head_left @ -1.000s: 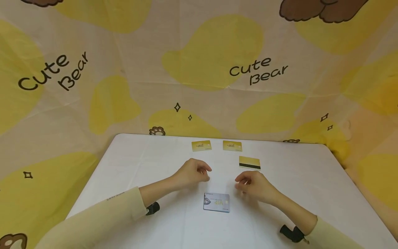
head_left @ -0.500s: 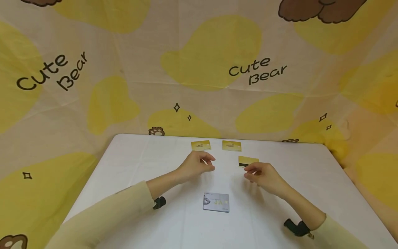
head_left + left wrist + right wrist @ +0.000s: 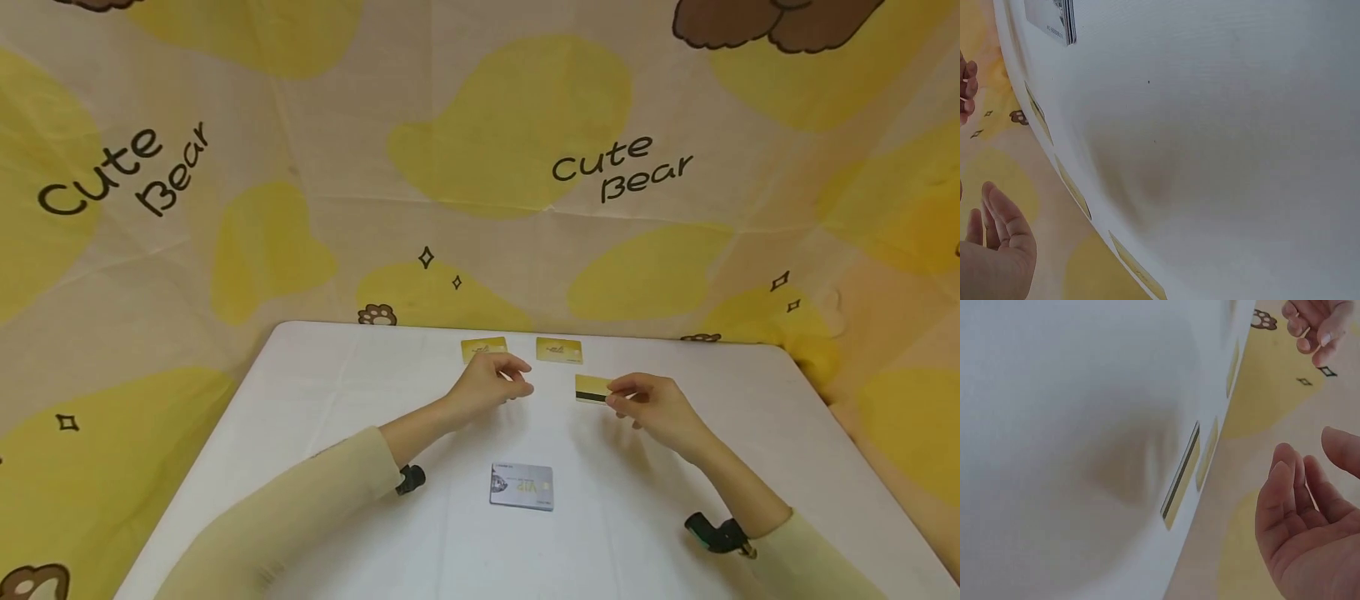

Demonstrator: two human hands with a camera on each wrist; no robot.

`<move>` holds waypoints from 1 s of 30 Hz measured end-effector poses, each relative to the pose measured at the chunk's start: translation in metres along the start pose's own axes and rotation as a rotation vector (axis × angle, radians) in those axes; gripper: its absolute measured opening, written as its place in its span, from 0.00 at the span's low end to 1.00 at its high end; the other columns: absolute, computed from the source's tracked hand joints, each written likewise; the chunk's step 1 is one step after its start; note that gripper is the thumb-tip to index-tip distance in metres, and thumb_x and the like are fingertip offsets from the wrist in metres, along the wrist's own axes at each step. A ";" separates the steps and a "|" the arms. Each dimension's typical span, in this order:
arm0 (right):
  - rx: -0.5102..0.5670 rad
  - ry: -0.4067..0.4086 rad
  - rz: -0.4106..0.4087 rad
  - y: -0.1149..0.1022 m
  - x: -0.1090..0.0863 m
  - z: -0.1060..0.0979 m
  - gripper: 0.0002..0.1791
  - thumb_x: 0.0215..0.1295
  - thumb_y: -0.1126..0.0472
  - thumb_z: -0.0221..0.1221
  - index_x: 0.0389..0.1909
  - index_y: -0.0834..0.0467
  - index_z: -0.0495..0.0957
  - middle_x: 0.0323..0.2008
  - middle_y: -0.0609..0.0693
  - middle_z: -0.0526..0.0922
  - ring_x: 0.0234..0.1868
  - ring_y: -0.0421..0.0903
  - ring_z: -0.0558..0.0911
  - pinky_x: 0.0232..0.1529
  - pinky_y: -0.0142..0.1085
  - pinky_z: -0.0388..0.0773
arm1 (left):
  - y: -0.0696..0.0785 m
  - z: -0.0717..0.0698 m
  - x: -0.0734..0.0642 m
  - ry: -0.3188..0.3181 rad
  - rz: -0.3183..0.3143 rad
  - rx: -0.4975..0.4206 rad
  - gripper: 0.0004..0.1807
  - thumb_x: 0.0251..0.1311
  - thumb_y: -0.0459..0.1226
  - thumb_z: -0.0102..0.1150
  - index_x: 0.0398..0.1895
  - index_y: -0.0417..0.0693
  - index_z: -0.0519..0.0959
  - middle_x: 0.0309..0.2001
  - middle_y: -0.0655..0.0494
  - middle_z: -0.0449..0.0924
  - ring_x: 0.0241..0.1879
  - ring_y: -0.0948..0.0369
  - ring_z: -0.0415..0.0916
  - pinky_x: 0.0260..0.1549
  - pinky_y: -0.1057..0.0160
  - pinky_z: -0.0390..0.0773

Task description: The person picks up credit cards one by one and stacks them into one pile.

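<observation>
Gold rectangular plastic-looking card with a printed emblem (image 3: 480, 345) lies flat at the far left of the group, partly covered by the left hand (image 3: 487, 385) in the head view. That hand is above the white tabletop (image 3: 360, 375), fingers curved, small gap to the thumb, holding nothing. Next, on the near side: silver-grey rectangular card stack with gold lettering (image 3: 521, 486), neither hand on it. Then far side again: second gold card with an emblem (image 3: 558, 350), flat. Right of it, a bit nearer: gold card with a black stripe (image 3: 591, 387), on the tabletop. Last, right hand (image 3: 648, 408), fingers loosely bent, gap to the thumb, empty.

Progress, my judgement: gold cards are spread out, silver-grey ones still piled; striped one not picked up.

Views: head view makes the right hand look like it's pinching the striped card; right wrist view shows the fingers clear of it. Left wrist view shows layered edges on the silver-grey stack, so several cards, count unclear; from the head they barely show.
</observation>
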State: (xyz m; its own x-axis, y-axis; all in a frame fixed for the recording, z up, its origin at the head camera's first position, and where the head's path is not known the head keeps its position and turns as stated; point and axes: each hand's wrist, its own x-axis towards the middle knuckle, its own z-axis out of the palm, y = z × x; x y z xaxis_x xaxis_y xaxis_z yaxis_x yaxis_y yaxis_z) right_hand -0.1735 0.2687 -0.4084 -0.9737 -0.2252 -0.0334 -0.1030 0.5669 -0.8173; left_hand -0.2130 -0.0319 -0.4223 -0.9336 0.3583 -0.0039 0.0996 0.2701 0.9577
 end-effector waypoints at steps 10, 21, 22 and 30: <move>0.035 0.047 -0.034 0.022 0.014 -0.009 0.21 0.72 0.62 0.65 0.59 0.70 0.78 0.49 0.62 0.86 0.46 0.62 0.86 0.38 0.41 0.85 | -0.003 0.013 0.016 -0.024 -0.039 -0.040 0.20 0.60 0.31 0.72 0.55 0.34 0.83 0.32 0.56 0.81 0.28 0.62 0.79 0.28 0.69 0.77; 0.021 0.035 -0.010 0.039 0.029 -0.019 0.27 0.70 0.62 0.67 0.66 0.70 0.74 0.60 0.68 0.80 0.49 0.51 0.83 0.42 0.34 0.84 | -0.005 0.021 0.037 -0.053 -0.111 -0.048 0.28 0.60 0.32 0.74 0.63 0.33 0.78 0.33 0.55 0.82 0.29 0.61 0.79 0.31 0.67 0.79; 0.019 0.027 -0.008 0.040 0.031 -0.019 0.28 0.70 0.62 0.67 0.66 0.70 0.73 0.60 0.68 0.79 0.50 0.52 0.83 0.43 0.34 0.83 | -0.005 0.021 0.039 -0.050 -0.119 -0.046 0.28 0.60 0.32 0.74 0.64 0.33 0.78 0.34 0.55 0.82 0.30 0.61 0.79 0.32 0.67 0.79; 0.033 -0.007 0.053 0.051 0.037 -0.026 0.32 0.69 0.60 0.68 0.69 0.70 0.71 0.62 0.68 0.78 0.52 0.55 0.82 0.43 0.41 0.86 | 0.000 0.029 0.052 -0.071 -0.133 -0.048 0.32 0.58 0.32 0.75 0.66 0.34 0.76 0.35 0.54 0.82 0.29 0.61 0.78 0.31 0.65 0.79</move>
State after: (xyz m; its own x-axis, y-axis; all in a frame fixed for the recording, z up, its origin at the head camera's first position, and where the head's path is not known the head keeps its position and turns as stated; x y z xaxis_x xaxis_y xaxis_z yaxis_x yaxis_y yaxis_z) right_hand -0.2201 0.3094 -0.4362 -0.9762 -0.2013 -0.0806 -0.0450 0.5516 -0.8329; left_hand -0.2515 0.0128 -0.4313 -0.9107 0.3846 -0.1506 -0.0419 0.2768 0.9600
